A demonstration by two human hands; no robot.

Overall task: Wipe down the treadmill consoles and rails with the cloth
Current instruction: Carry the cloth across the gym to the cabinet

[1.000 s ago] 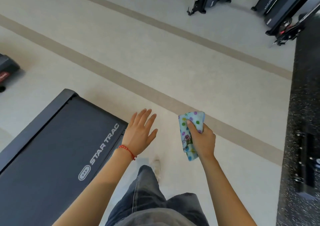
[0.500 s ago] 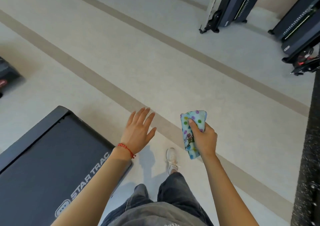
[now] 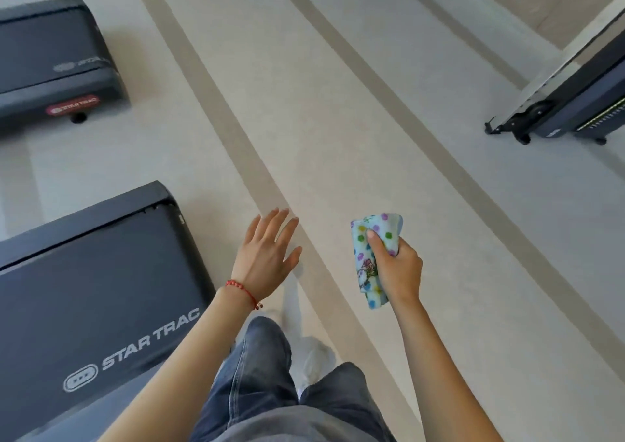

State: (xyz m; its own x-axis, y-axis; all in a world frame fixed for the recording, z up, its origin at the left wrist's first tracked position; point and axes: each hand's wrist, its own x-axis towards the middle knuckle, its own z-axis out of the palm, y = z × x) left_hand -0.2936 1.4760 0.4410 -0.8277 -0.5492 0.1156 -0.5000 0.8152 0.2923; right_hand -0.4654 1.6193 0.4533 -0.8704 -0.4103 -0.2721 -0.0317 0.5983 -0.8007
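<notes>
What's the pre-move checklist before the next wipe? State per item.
1. Cloth in hand: ok, the right hand is closed around the folded dotted cloth.
2. Left hand free: ok, open with fingers spread, holding nothing, over the floor.
3. Console or rail in view to wipe: not ok, only the rear deck ends of the near treadmill and far treadmill show.
4. Cloth touching a surface: not ok, it is held in the air above the floor.
5. Walking path: ok, the floor ahead between the machines is bare.
6. Cloth damp or clean: cannot tell.
</notes>
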